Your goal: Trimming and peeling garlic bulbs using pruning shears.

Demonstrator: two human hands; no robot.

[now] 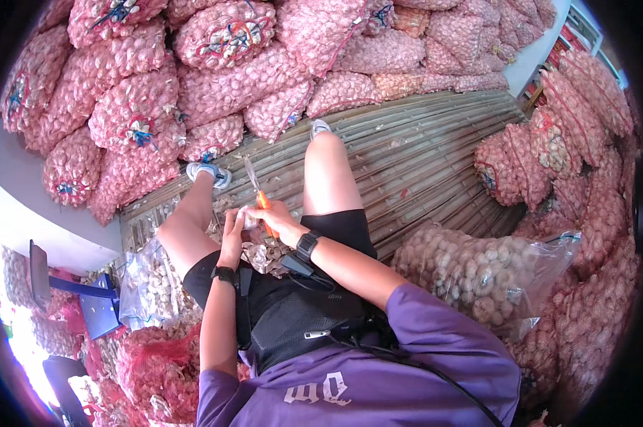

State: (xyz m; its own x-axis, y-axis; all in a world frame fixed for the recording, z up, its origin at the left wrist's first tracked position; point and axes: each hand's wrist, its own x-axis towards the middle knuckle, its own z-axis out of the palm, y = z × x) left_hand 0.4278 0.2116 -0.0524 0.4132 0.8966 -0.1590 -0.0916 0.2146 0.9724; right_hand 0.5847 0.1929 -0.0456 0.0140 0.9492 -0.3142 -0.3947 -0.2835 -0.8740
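Both my hands meet in front of my lap, between my bare knees. My left hand [232, 235] has its fingertips on a pale garlic bulb [250, 219]. Across from it, my right hand [279, 218] holds orange-handled scissors [263, 200], their blades pointing away from me, and its thumb and forefinger also touch the bulb. Loose garlic skins [260, 256] lie just below my hands, over my lap. How the fingers wrap the bulb is partly hidden.
Pink mesh sacks of garlic [236, 85] are stacked ahead; more sacks [572, 139] stand at the right. A clear plastic bag of bulbs [481, 272] lies beside me at right, another bag [153, 283] at left. A blue plastic object [98, 304] is left. Slatted flooring [407, 144] stretches ahead.
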